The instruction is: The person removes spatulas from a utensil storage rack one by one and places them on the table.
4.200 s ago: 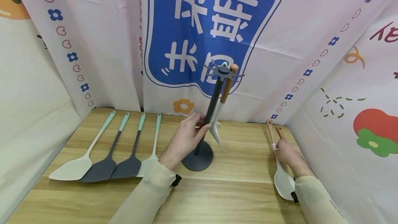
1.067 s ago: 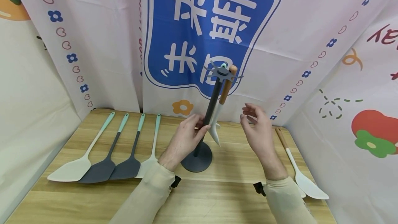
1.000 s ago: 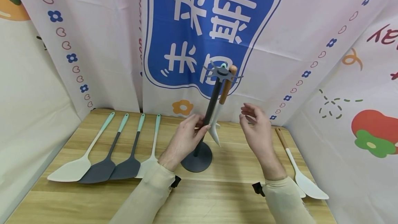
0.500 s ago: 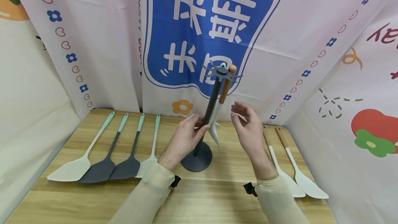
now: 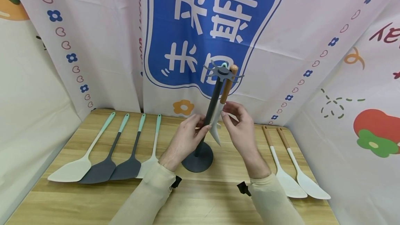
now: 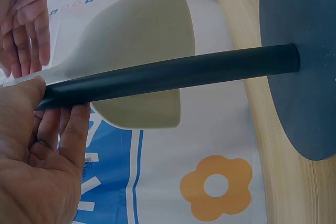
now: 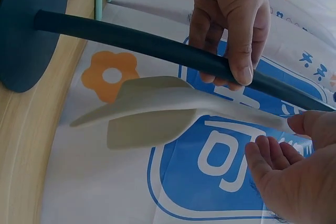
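Note:
My left hand grips the dark pole of a utensil stand, thumb on one side and fingers on the other. From the stand's hooked top hangs a white spatula with a wooden handle. Behind it hangs a second pale spatula; a mint handle tip shows at the hooks. My right hand is at the wooden-handled spatula's white shaft, below the handle. In the right wrist view its thumb is against or very near the shaft, and its fingers stand apart from it, loosely bent.
Several mint-handled spatulas, white and dark grey, lie overlapping on the wooden table's left side. Two white spatulas with wooden handles lie side by side on the right. A printed cloth hangs behind the table's far edge.
My right hand has left the wooden-handled spatulas on the right and moved left to the hanging spatula's shaft. Those two now lie uncovered. My left hand stays on the pole.

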{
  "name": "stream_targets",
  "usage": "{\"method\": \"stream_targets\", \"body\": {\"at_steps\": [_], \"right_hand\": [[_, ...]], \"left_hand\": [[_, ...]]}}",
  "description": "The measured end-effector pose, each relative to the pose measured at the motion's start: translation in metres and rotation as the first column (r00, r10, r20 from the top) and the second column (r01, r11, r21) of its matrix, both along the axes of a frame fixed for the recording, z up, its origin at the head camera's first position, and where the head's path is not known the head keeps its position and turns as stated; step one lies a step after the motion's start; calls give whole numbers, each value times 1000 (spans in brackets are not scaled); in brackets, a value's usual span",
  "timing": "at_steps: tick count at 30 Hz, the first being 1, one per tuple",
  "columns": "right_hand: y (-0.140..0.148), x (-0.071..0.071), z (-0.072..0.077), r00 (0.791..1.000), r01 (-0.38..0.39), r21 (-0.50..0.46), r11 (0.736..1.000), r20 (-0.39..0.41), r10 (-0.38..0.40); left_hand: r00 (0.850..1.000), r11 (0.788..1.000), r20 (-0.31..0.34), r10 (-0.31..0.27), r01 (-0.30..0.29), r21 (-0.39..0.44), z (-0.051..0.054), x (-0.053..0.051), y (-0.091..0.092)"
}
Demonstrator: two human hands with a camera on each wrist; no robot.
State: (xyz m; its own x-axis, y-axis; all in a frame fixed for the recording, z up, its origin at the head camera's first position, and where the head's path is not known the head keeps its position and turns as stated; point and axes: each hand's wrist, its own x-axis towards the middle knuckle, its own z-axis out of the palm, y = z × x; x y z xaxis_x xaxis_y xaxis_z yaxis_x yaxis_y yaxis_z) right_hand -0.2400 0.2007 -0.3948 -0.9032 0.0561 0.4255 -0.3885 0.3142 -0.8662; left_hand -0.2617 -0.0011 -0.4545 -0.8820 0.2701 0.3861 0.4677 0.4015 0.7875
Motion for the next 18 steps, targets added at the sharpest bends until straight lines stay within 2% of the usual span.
{"method": "stream_targets", "body": {"at_steps": [18], "right_hand": [[-10,-6,-2,1000,8,20,1000,21,-9]], "left_hand": [[1000,1000,-3,0,0,8,0,-1,0]]}}
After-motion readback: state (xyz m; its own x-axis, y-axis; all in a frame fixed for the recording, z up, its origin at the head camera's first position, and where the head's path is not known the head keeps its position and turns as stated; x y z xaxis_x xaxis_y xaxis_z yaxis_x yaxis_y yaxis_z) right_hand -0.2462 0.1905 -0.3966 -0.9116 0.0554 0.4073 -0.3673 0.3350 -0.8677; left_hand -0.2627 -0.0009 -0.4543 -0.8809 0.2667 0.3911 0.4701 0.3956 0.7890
